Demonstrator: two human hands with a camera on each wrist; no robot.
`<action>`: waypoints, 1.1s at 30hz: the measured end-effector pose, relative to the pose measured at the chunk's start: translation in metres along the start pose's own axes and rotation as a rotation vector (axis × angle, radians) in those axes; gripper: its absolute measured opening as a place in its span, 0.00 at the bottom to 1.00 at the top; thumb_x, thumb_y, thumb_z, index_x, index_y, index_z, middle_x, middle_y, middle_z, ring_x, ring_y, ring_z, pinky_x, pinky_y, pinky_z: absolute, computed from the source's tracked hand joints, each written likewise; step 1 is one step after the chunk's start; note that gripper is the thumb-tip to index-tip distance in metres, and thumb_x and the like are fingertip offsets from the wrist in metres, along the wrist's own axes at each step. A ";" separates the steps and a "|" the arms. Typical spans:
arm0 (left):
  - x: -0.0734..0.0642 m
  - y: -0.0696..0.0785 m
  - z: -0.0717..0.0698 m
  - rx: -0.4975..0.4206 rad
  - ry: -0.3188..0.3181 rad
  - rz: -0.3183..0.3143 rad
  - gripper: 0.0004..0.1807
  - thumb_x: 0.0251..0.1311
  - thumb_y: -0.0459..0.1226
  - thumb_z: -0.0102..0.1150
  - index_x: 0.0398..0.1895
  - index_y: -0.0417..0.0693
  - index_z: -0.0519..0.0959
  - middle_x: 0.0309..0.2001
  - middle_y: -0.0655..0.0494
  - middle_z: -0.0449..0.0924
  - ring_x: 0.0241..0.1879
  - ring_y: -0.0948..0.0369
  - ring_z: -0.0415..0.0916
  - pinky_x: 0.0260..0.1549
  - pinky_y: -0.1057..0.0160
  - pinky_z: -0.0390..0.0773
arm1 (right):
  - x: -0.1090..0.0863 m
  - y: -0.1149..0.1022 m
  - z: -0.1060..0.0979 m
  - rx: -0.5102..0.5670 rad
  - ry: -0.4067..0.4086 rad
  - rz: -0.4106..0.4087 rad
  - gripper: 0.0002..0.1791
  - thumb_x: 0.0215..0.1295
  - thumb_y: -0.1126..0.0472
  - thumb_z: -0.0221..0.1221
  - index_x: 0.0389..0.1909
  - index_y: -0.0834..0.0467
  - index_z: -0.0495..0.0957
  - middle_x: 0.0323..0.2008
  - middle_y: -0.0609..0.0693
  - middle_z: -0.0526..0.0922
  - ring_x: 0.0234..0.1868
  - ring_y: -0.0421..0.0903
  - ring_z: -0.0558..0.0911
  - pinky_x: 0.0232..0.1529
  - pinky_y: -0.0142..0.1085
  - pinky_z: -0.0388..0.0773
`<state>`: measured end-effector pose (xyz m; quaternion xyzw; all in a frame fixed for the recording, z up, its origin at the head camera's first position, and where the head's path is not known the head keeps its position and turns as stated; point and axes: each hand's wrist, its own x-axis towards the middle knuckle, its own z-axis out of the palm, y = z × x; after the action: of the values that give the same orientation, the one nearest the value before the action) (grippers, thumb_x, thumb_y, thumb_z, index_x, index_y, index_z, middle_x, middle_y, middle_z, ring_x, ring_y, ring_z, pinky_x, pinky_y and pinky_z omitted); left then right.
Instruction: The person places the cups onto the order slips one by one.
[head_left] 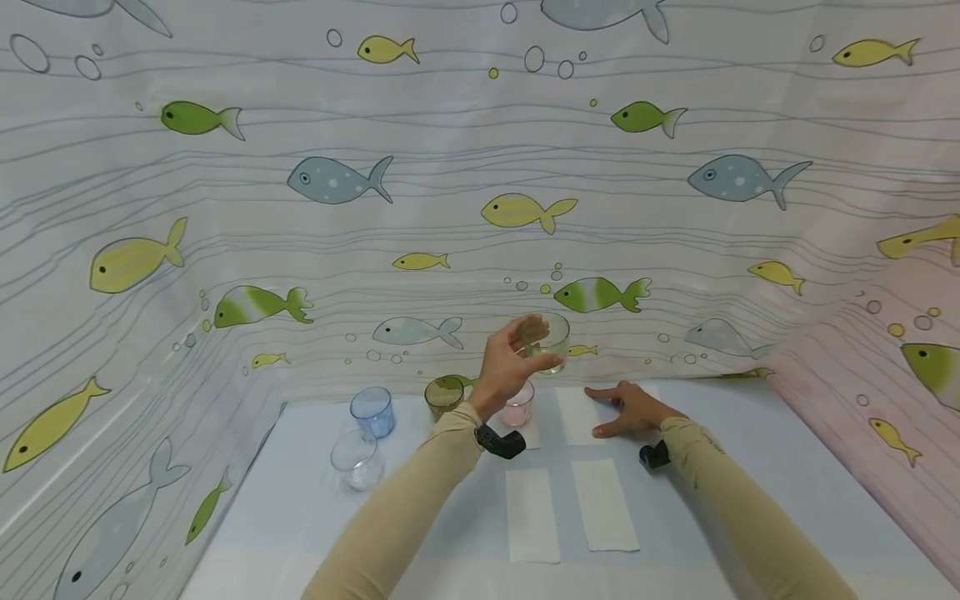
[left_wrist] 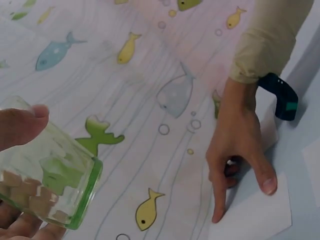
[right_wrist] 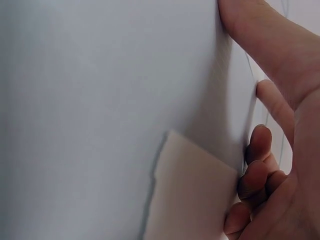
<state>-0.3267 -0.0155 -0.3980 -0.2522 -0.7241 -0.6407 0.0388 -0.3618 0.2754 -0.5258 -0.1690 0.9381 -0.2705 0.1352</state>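
My left hand [head_left: 501, 368] grips a pale green-tinted glass [head_left: 555, 343], raised above the table and tilted. In the left wrist view the fingers and thumb wrap around the glass [left_wrist: 60, 182], whose thick green base points away from the palm. My right hand [head_left: 636, 410] rests on a white paper napkin [head_left: 573, 414] at the back, forefinger and thumb stretched apart on it. The left wrist view shows that forefinger and thumb on the napkin [left_wrist: 265, 215], the other fingers bent under. Behind my left wrist stands a pink glass [head_left: 517, 408] on another napkin [head_left: 532, 435].
To the left are an amber-brown glass [head_left: 442, 395], a blue glass [head_left: 372, 412] and a clear glass [head_left: 356, 460]. Two more white napkins, one left [head_left: 532, 514] and one right [head_left: 606, 505], lie nearer the front. A fish-patterned curtain [head_left: 450, 233] encloses the table's back and sides.
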 end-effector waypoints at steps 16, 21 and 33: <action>0.006 -0.043 0.060 -0.013 0.038 -0.118 0.40 0.54 0.30 0.80 0.72 0.42 0.73 0.67 0.45 0.81 0.68 0.51 0.78 0.72 0.52 0.75 | 0.001 -0.003 0.001 -0.037 0.017 0.022 0.53 0.52 0.40 0.81 0.76 0.55 0.72 0.45 0.56 0.72 0.46 0.51 0.68 0.45 0.42 0.70; 0.004 -0.058 0.075 0.020 0.059 -0.165 0.40 0.53 0.29 0.80 0.71 0.44 0.74 0.65 0.50 0.82 0.67 0.53 0.78 0.70 0.55 0.77 | 0.000 -0.002 0.001 -0.039 0.028 0.040 0.53 0.52 0.39 0.81 0.75 0.59 0.73 0.49 0.58 0.74 0.50 0.53 0.72 0.54 0.49 0.76; -0.002 -0.078 0.101 0.052 0.098 -0.254 0.39 0.51 0.28 0.81 0.68 0.45 0.76 0.62 0.53 0.84 0.64 0.57 0.79 0.70 0.56 0.76 | 0.002 0.002 0.003 0.010 0.053 0.065 0.49 0.49 0.39 0.82 0.65 0.65 0.78 0.55 0.59 0.78 0.57 0.57 0.77 0.66 0.58 0.76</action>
<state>-0.3299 0.0751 -0.4873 -0.1259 -0.7639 -0.6329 -0.0006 -0.3631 0.2754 -0.5296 -0.1303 0.9450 -0.2749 0.1198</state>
